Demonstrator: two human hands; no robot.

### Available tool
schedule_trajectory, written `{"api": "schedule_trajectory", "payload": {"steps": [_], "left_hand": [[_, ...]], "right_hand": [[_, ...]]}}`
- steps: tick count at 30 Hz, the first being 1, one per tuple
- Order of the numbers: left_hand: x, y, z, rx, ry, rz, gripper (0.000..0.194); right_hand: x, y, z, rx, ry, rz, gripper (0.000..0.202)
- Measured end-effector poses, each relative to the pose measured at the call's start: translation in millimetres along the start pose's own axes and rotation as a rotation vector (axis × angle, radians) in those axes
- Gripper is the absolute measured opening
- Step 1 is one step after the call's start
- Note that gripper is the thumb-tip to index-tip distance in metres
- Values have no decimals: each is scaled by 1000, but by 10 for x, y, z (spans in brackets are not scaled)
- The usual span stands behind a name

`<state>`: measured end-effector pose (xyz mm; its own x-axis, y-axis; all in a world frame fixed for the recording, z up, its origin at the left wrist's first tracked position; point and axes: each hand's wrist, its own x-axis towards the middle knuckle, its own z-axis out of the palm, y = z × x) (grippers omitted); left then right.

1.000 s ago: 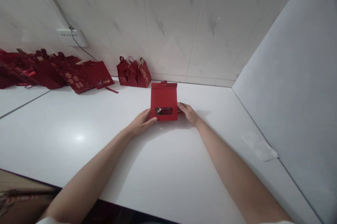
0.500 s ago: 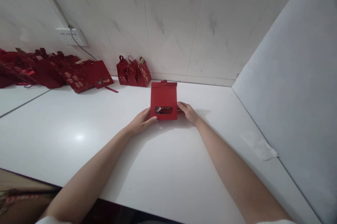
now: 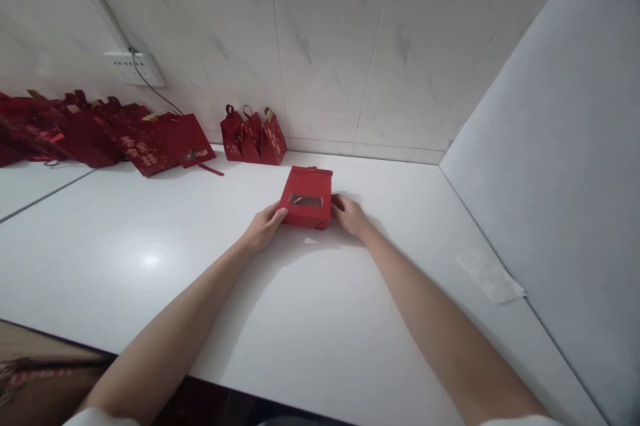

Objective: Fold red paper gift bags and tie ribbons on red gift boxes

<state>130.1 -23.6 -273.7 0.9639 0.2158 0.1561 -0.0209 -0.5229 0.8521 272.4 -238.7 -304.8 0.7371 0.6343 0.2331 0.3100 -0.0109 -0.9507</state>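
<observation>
Between my hands is a red gift box [image 3: 309, 186] with a clear window on its face, tilted back over the white table, its lower end towards me. My left hand [image 3: 265, 225] grips its left lower corner, thumb on the face and fingers out of sight behind. On the opposite side my right hand [image 3: 349, 214] is closed at the right edge, with its fingertips partly hidden against the box. Something small and pale lies on the table just below the box.
Three small red boxes with loops [image 3: 253, 138] stand by the tiled wall. Several red gift bags [image 3: 143, 143] are heaped at the left, below a wall socket [image 3: 134, 69] with a cable. A white panel [image 3: 565, 166] rises on the right, with a crumpled pale sheet [image 3: 493, 276] at its foot.
The red box has tipped back from nearly upright, its top going away from me and lower. Both hands have shifted slightly left with it.
</observation>
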Motion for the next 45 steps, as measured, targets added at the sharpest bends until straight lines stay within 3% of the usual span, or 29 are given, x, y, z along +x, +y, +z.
{"api": "schedule_trajectory", "payload": {"steps": [4, 11, 18, 25, 30, 33, 35, 37, 40, 45], "left_hand": [[37, -51, -23, -122, 189, -187, 68], [16, -5, 13, -451, 146, -239, 53], [-13, 18, 40, -352, 154, -178, 50], [-52, 71, 51, -101, 263, -124, 48], [-50, 67, 98, -153, 280, -117, 51], [-39, 56, 117, -239, 303, -116, 53], [-34, 49, 121, -303, 320, -126, 56], [-34, 44, 121, -357, 330, -139, 58], [-43, 43, 117, -379, 317, -137, 52], [-47, 44, 105, -213, 280, -99, 44]], "right_hand": [[8, 31, 74, -102, 11, -26, 36], [-21, -14, 69, -140, 2, -44, 40], [-24, -28, 41, -185, -12, -54, 38], [-70, -47, 102, -334, 56, -128, 25], [-110, -101, 175, -462, 200, -173, 52], [-139, -175, 155, -551, 244, -344, 51], [-160, -222, 141, -638, 213, -511, 56], [-176, -253, 152, -721, 154, -602, 73], [-177, -261, 216, -815, 47, -604, 98], [-163, -227, 298, -840, -25, -564, 103]]}}
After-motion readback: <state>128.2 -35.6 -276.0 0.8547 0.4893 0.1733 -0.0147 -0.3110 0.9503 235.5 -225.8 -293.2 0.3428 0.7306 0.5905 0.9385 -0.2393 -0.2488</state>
